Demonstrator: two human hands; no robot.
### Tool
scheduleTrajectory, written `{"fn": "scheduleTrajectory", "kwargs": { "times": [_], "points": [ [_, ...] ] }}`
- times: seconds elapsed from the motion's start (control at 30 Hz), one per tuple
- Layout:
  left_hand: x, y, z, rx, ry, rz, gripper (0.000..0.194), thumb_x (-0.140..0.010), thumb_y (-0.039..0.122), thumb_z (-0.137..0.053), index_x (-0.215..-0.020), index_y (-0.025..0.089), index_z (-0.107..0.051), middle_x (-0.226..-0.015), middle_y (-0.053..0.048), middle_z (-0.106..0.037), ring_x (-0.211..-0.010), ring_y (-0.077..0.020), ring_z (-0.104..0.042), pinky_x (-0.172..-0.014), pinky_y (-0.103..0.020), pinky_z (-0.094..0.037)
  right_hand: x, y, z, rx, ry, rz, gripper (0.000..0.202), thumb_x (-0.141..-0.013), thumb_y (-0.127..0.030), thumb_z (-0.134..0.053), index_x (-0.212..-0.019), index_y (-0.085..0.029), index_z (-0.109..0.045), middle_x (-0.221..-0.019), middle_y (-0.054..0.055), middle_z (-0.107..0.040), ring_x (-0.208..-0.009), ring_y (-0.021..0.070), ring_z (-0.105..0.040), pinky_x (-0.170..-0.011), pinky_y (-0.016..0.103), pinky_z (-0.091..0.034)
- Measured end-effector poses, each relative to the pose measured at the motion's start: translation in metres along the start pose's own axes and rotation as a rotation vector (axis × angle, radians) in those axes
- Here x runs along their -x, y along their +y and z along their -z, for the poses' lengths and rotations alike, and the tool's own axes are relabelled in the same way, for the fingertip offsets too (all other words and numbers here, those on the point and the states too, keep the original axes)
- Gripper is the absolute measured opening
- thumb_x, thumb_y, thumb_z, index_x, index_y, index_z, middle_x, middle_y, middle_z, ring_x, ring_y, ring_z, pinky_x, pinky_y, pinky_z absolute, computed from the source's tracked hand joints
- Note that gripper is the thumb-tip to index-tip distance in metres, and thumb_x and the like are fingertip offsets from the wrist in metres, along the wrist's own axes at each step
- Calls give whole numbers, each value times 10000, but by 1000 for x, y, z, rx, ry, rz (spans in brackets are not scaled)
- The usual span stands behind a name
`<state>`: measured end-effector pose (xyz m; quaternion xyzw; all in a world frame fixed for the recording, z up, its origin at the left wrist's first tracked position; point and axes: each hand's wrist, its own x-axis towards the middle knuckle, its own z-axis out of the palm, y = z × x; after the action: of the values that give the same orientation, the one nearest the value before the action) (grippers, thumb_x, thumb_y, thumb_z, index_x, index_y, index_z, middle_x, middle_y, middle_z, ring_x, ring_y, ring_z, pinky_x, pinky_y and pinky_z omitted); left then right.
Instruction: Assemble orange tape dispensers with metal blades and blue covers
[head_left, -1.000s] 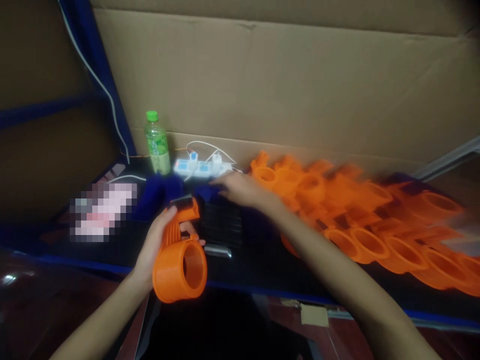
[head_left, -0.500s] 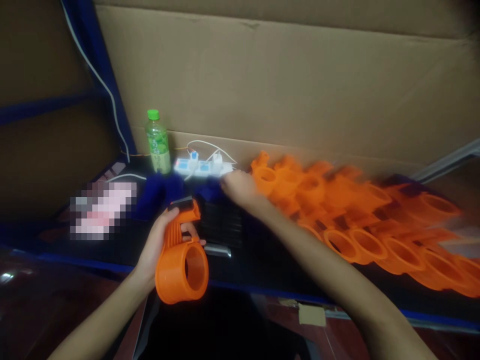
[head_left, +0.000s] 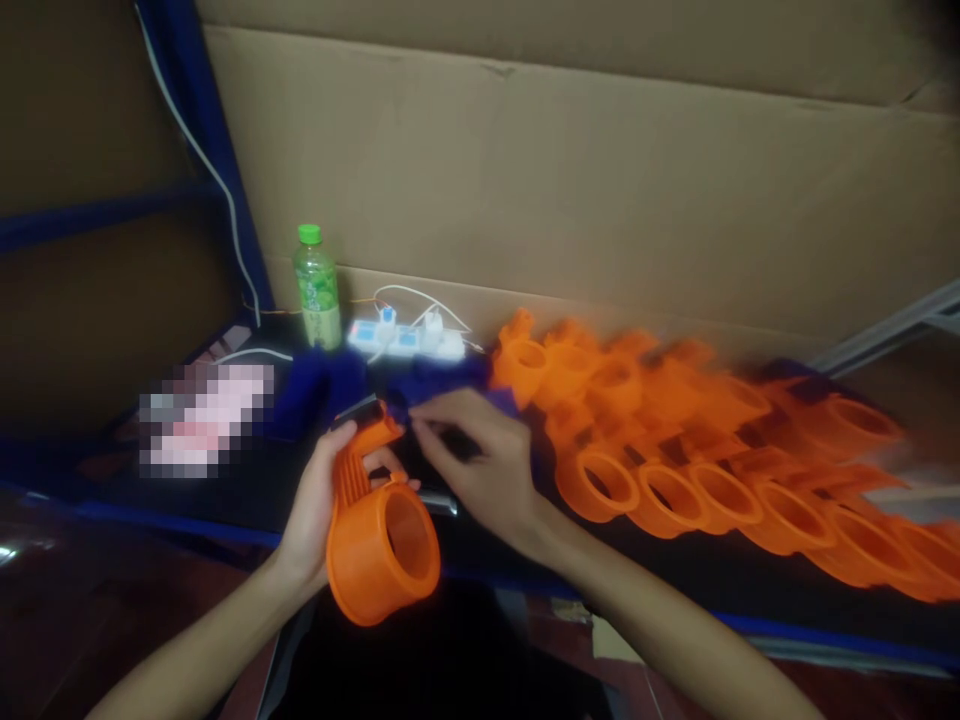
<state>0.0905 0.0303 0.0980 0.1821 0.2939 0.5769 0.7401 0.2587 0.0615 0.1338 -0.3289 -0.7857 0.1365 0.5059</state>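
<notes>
My left hand (head_left: 311, 500) is wrapped round the ribbed handle of an orange tape dispenser (head_left: 382, 560), its round open hub hanging downward. A dark strip (head_left: 360, 410) lies along the dispenser's upper end, under my left thumb. My right hand (head_left: 487, 465) pinches a small dark blue piece (head_left: 398, 407) by its fingertips, right beside that upper end. Blur hides the piece's exact shape and whether it touches the dispenser. Dark blue material (head_left: 442, 375) lies on the table behind my right hand.
Many similar orange dispensers (head_left: 664, 497) stand in rows on the right. At the back are a green-capped bottle (head_left: 318, 295) and a white power strip (head_left: 405, 340) with cables. A cardboard sheet (head_left: 562, 180) forms the back wall. A pixelated pink patch (head_left: 210, 420) lies left.
My right hand has come from the dark blue material near the power strip toward me and left, now with a small blue piece at the dispenser's upper end. The dispenser has tilted slightly.
</notes>
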Motion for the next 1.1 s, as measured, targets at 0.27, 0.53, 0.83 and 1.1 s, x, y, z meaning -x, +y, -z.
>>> {"fn": "scheduleTrajectory", "kwargs": {
  "times": [0.27, 0.53, 0.83, 1.1],
  "points": [
    [5, 0, -2, -50, -90, 61, 334, -907, 453, -564, -847, 139, -661, -669, -60, -676, -635, -226, -703, -682, -367, -615, 4, 4, 6, -112, -122, 28, 138, -902, -162, -682, -1008, -206, -757, -1089, 73, -729, -1004, 169, -702, -866, 326, -613],
    [9, -5, -3, -81, -63, -27, 245, -864, 386, -664, -1015, 218, -569, -742, -31, -732, -628, -224, -726, -617, -341, -595, 1, -4, 17, -205, -190, -106, 127, -883, -198, -707, -1004, -199, -743, -1269, 97, -660, -1007, 169, -695, -745, 273, -633],
    [11, -11, -4, -168, -61, -136, 264, -904, 331, -640, -1103, 258, -483, -698, -2, -715, -613, -224, -731, -556, -293, -558, -2, -3, 21, -336, -260, -380, 326, -844, -293, -761, -1158, -215, -719, -1020, 58, -712, -884, 156, -693, -713, 258, -589],
    [12, -18, -1, -238, -83, -186, 260, -944, 341, -595, -1149, 276, -449, -689, 3, -715, -625, -222, -734, -629, -338, -583, -3, -4, 15, -476, -235, -514, 294, -821, -307, -781, -1074, -185, -694, -881, 17, -691, -704, 115, -653, -632, 240, -562]
  ]
}}
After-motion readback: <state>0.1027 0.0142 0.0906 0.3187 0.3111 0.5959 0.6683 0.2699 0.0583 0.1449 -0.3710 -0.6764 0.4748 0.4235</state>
